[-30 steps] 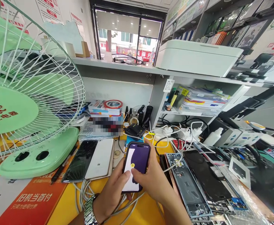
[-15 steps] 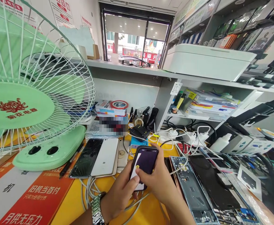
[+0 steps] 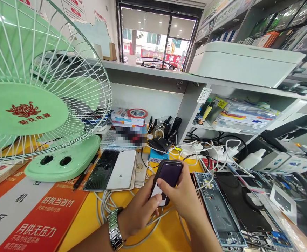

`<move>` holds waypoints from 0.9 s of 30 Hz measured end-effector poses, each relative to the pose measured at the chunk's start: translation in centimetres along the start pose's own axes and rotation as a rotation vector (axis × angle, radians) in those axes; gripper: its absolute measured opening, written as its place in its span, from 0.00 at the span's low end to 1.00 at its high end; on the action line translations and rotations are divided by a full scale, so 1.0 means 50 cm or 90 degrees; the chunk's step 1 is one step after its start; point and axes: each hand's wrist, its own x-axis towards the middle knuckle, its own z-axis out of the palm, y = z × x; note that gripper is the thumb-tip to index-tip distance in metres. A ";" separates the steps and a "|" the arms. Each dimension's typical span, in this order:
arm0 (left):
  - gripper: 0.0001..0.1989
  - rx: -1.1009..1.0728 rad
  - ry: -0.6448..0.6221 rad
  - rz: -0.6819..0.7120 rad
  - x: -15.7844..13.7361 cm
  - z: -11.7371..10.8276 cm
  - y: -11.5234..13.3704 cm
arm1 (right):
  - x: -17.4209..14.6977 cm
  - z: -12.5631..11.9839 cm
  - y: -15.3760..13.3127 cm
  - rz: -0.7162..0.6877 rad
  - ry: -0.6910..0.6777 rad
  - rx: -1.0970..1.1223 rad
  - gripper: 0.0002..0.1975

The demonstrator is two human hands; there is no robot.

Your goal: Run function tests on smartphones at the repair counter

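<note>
A smartphone [image 3: 170,174] in a dark case is held upright and tilted over the yellow table, its screen lit dark above and white below. My left hand [image 3: 140,208] wraps its lower left side, the thumb over the bottom of the screen. Around the right edge curl the fingers of my right hand [image 3: 183,194], whose thumb lies over the middle of the screen. Left of the phone lie a white phone [image 3: 121,169] and a black phone with a cracked surface [image 3: 102,169]. Beneath my hands run coiled grey cables [image 3: 104,204].
A green fan [image 3: 38,105] stands at the left beside an orange and white printed board [image 3: 32,217]. Opened phone frames [image 3: 219,210] and a black screen panel [image 3: 244,203] lie at the right. White charging cables [image 3: 211,150] tangle behind them. A shelf [image 3: 153,71] spans the back.
My right thumb has moved up and left across the screen, and a yellow mark there no longer shows. The whole view has shifted slightly. Both hands still hold the smartphone.
</note>
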 end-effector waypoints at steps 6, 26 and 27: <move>0.26 0.022 -0.014 0.006 -0.004 0.001 -0.014 | 0.000 0.008 -0.002 0.008 0.090 0.038 0.14; 0.27 -0.109 0.025 -0.037 0.002 -0.005 -0.010 | -0.005 0.011 0.002 0.009 0.022 -0.055 0.46; 0.27 -0.141 0.031 -0.042 0.005 -0.007 -0.012 | -0.006 0.012 0.004 0.001 0.019 -0.079 0.50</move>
